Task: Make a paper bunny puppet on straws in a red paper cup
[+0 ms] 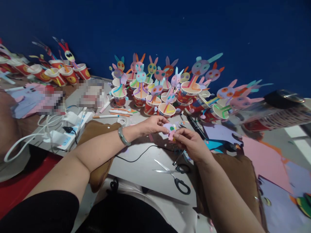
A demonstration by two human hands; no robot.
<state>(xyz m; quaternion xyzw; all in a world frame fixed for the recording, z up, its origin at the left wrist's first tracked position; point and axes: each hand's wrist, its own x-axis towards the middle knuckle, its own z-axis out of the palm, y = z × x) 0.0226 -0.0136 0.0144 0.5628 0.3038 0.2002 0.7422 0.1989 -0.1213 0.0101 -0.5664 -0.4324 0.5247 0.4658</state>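
Observation:
Above the table, my left hand (154, 125) pinches the edge of a small lilac paper face (167, 127) with a green eye on it. A pink paper piece (171, 136) hangs at its lower side. My right hand (190, 140) is closed with thumb and fingertips at the right edge of this paper; exactly which piece they grip is hard to make out. Spread scissors (173, 176) with black handles lie on the table below my hands. Close behind my hands stand several paper cups (166, 110) bearing paper rabbit heads.
A power strip (69, 134) with white cables is at left, near another person's arm (9, 126). Brown cushions (225, 181) lie under my forearms. Pink paper sheets (264, 158) and a stack of cups in clear wrapping (274, 116) are at right. A black cable (143, 153) crosses the table.

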